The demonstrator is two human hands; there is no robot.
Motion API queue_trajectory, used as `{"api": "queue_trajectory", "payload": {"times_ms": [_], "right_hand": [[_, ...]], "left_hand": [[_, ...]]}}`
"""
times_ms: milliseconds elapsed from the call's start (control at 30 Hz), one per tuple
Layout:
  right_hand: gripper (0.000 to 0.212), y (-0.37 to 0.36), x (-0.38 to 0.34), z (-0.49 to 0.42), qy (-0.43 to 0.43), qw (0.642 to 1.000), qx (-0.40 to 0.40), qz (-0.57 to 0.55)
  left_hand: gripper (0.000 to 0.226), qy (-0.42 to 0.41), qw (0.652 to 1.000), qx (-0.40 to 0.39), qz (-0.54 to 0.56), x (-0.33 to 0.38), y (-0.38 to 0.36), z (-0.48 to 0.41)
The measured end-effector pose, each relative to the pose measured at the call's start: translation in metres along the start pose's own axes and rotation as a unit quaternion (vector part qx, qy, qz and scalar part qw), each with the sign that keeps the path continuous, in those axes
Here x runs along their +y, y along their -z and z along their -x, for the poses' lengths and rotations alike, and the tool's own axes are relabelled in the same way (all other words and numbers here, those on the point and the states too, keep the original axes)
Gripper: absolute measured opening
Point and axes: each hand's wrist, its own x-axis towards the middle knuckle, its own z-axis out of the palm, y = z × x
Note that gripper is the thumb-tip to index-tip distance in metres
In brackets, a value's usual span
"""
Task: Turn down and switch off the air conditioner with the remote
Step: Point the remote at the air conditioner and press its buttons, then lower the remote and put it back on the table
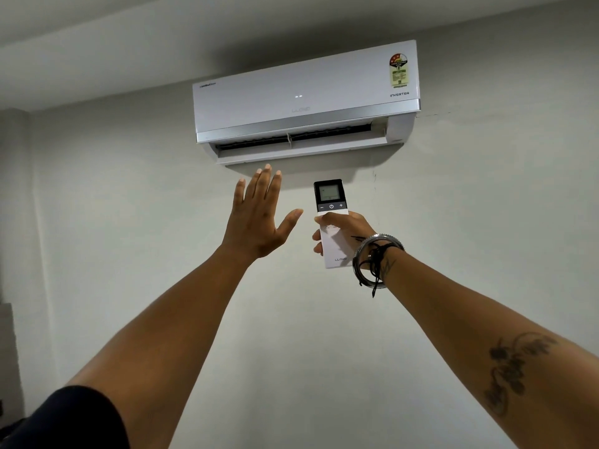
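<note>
A white air conditioner [304,98] hangs high on the wall, its bottom flap [301,150] hinged open and two small dashes lit on its front panel. Below it my right hand [346,230] holds a white remote [332,222] upright, thumb resting just under the button row; the remote's small screen and its minus, power and plus buttons face me. My left hand [259,215] is raised to the left of the remote, palm toward the wall, fingers spread, holding nothing, its fingertips just beneath the open flap.
A plain pale wall [470,222] surrounds the unit, with the ceiling close above it. A wall corner [27,189] runs down the far left. Bangles and a black thread circle my right wrist [372,257].
</note>
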Motion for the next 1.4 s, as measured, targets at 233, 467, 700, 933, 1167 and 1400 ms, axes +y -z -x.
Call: {"api": "queue_trajectory", "payload": {"times_ms": [233,467,700,933,1167,1400], "right_hand": [[0.036,0.003,0.007,0.0,0.01,1.0,0.015,0.013],[0.038,0.006,0.017,0.0,0.009,1.0,0.021,0.02],[0.06,0.004,0.042,0.002,0.028,0.981,0.121,0.148],[0.058,0.014,0.109,0.033,0.019,0.899,0.275,0.341],[0.039,0.032,0.212,0.099,-0.072,0.857,0.31,0.405],[0.054,0.041,0.335,0.199,-0.256,0.824,0.276,0.422]], "left_hand": [[0.083,-0.001,1.0,-0.004,0.004,0.003,-0.005,0.004],[0.083,-0.002,1.0,-0.006,0.01,0.007,-0.012,0.008],[0.082,0.002,0.999,-0.03,0.031,0.018,-0.034,0.032],[0.082,0.028,0.993,-0.084,0.081,0.047,-0.072,0.093],[0.08,0.037,0.973,-0.181,0.142,0.095,-0.122,0.199],[0.079,0.036,0.938,-0.292,0.185,0.152,-0.166,0.329]]}}
